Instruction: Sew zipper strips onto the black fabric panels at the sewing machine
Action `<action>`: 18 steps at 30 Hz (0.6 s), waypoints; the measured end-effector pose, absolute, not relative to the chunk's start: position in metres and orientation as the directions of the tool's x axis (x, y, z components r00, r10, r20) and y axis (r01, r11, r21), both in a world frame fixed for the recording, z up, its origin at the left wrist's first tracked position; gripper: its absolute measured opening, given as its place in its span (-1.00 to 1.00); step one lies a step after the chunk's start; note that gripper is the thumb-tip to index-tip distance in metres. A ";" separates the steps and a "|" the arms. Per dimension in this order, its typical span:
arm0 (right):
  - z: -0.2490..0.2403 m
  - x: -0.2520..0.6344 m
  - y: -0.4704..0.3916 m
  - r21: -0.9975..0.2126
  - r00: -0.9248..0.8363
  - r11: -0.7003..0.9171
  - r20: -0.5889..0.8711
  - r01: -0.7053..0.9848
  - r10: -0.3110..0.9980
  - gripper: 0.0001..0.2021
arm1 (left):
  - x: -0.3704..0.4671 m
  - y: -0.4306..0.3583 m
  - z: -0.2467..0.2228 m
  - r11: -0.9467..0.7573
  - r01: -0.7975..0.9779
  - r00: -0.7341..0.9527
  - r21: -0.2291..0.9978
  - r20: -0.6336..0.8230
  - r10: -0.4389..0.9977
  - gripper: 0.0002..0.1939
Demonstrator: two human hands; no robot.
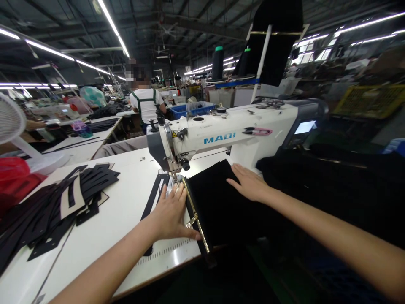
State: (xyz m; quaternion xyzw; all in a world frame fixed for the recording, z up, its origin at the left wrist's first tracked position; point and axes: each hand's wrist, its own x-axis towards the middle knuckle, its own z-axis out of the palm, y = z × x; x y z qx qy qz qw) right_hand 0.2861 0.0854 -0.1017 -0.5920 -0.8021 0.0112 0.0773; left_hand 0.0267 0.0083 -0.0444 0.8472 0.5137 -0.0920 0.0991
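My left hand (169, 213) lies with fingers spread over the left edge of the zipper, its fingertips close to the needle area of a white sewing machine (218, 135). The gold-toothed zipper (198, 226), with a gold pull, runs along the edge of a black fabric panel (218, 202). Flat on the far right part of that panel rests my right hand (248, 181), fingers stretched out. A black strip with a long slot (152, 198) lies on the table left of the needle, partly hidden by my left hand.
A fanned pile of black slotted pieces (63, 202) covers the table's left side. Behind it stand a white fan (12, 122) and a red bag (14, 177). Black thread cones (217, 63) rise behind the machine. A person in a white shirt (146, 101) is farther back.
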 end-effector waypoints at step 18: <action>-0.099 0.215 0.039 -0.197 -0.638 0.657 0.160 0.727 0.754 -0.43 | -0.030 -0.126 -0.053 -0.447 0.895 0.439 -0.001 0.186 0.879 -0.19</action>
